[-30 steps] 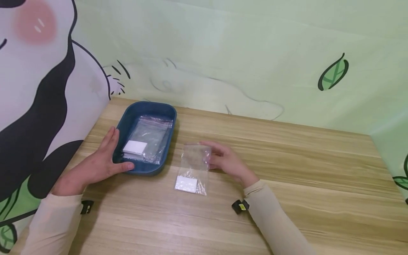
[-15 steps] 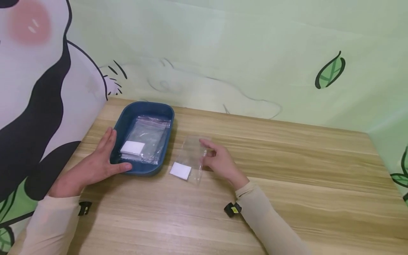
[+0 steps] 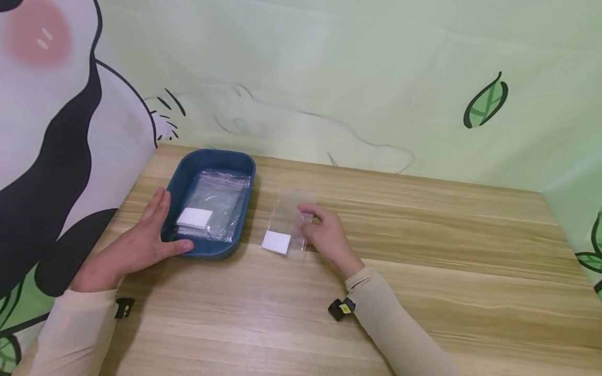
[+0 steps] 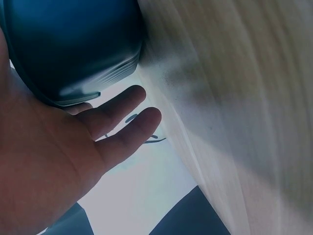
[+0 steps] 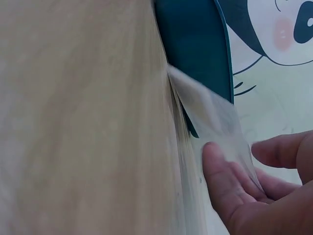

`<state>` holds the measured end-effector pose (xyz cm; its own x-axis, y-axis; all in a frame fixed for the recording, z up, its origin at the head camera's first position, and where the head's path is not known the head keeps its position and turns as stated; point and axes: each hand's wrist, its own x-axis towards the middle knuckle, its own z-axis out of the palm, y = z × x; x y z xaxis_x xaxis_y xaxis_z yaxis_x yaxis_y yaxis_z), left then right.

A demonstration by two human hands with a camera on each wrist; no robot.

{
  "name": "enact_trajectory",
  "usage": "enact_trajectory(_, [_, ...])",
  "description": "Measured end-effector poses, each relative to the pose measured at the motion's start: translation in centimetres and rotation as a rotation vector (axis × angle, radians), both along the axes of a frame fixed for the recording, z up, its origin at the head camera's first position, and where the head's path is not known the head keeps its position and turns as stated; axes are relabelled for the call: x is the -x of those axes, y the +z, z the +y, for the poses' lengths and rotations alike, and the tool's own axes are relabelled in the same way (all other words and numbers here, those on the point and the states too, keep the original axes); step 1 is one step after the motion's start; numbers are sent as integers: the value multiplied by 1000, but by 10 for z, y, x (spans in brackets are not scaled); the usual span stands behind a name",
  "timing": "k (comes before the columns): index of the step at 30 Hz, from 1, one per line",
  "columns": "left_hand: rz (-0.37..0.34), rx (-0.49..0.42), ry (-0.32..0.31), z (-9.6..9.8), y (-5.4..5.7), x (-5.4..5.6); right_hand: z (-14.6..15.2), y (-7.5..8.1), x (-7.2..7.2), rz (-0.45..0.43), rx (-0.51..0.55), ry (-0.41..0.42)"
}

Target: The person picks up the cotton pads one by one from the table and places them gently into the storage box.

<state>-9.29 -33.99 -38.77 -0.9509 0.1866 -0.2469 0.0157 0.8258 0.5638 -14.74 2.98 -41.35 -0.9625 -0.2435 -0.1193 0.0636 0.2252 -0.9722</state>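
Note:
My right hand (image 3: 326,235) holds a clear plastic zip bag (image 3: 284,211) by its right edge, just right of the blue tray. A white rectangle (image 3: 276,243) shows at the bag's lower left. In the right wrist view the bag (image 5: 210,105) runs as a thin sheet from between thumb and fingers toward the tray (image 5: 195,49). My left hand (image 3: 134,248) rests against the near left corner of the tray (image 3: 207,251), fingers straight along its side and thumb at the front rim. Inside the tray lie similar clear bags (image 3: 216,198), the top one with a white rectangle.
The wooden table (image 3: 423,250) stretches right and toward me. A light green wall sheet (image 3: 352,78) with a panda and leaf drawings rises behind it. Black wrist mounts (image 3: 342,309) sit on both beige sleeves.
The bag in my right hand has moved away from me, first shifting left and then slightly right, and its white rectangle has tilted. My left hand keeps its place at the tray.

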Motion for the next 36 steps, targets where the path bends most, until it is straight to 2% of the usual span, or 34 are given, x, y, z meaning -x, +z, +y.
enact_trajectory(4, [1, 6, 1, 0, 0, 0, 1, 0, 1, 47, -37, -36])
enact_trajectory(10, [1, 18, 0, 0, 0, -1, 4, -2, 3, 95, -23, -66])
enact_trajectory(16, [1, 24, -1, 0, 0, 0, 5, 0, 5, 50, -17, -113])
enact_trajectory(19, [1, 26, 0, 0, 0, 0, 7, -1, 8, -25, 55, -186])
enact_trajectory(24, [1, 29, 2, 0, 1, -1, 11, 1, 10, -130, 265, -265])
enact_trajectory(26, [1, 26, 1, 0, 1, -1, 12, 3, 11, -121, 303, -269])
enact_trajectory(30, [0, 15, 2, 0, 3, -1, 13, 5, 11, -67, 296, -257])
enact_trajectory(36, [-7, 16, 8, 1, 4, 0, 15, 12, 10, -36, 287, -183])
